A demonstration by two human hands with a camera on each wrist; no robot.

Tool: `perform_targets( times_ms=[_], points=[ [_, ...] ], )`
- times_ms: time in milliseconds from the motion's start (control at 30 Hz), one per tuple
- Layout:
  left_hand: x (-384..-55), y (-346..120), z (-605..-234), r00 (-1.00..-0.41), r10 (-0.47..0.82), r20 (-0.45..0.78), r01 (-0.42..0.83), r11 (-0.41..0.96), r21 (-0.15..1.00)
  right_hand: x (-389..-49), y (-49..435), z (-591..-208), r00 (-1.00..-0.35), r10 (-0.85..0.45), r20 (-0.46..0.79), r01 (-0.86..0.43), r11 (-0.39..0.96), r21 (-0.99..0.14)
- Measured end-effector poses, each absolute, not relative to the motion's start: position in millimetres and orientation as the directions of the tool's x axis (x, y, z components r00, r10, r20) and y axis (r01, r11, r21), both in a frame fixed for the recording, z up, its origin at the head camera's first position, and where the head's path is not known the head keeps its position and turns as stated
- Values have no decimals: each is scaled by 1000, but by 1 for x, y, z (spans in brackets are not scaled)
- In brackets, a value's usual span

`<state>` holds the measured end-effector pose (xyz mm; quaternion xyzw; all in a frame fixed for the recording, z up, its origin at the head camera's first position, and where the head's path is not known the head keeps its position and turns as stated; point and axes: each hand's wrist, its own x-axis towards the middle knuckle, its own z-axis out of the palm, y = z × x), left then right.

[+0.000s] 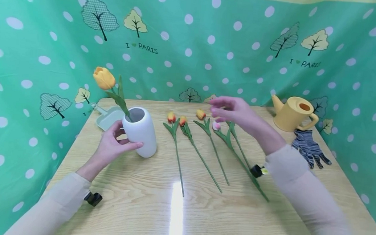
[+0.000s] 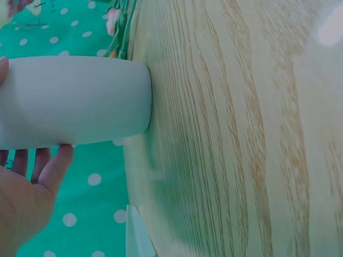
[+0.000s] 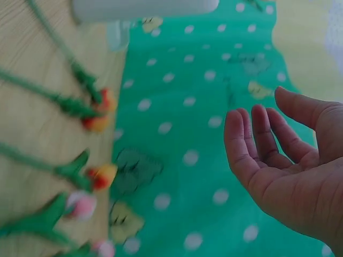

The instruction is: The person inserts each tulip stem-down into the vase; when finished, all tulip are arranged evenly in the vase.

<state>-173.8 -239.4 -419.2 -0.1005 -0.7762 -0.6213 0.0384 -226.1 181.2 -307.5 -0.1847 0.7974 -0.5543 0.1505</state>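
My left hand (image 1: 114,143) grips a white vase (image 1: 144,136) on the left of the table, thumb on its near side and fingers round its far left side. A yellow tulip (image 1: 104,78) stands in the vase, leaning left. Over the back of the table my right hand (image 1: 237,113) is raised with nothing in it, its fingers loosely bent in the right wrist view. Below it lie several tulips: two red-and-yellow ones (image 1: 171,117), a yellow-orange one (image 1: 201,114) and a pink one (image 1: 216,126). Another stem beside the pink tulip has its bloom hidden behind my right hand.
A pale green dustpan (image 1: 107,117) lies behind the vase at the back left. At the back right stands a yellow watering can (image 1: 291,115), with a dark striped glove (image 1: 308,146) in front of it. A green dotted curtain (image 1: 193,34) hangs behind the wooden table (image 1: 129,208).
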Motion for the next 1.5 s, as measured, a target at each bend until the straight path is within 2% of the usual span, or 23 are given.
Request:
perform_targets(
  times_ms=[167, 333, 633, 900, 1500],
  points=[
    [-170, -241, -418, -980, 93, 178, 194, 212, 958, -221, 234, -348, -927, -361, -96, -62, 401, -914],
    [-171, -242, -417, -979, 99, 178, 196, 222, 955, -221, 273, -390, -939, -292, -181, 27, 461, -887],
    [-176, -241, -417, -978, 131, 160, 186, 218, 958, -232, 294, -442, -911, -258, -321, 159, 498, -852],
    [-175, -242, -418, -981, 118, 156, 180, 220, 959, -240, 289, -448, -893, -242, -380, 195, 553, -810],
    [-173, -240, -421, -982, 108, 155, 177, 243, 954, -249, 285, -452, -881, -185, -434, 274, 549, -790]
  ],
)
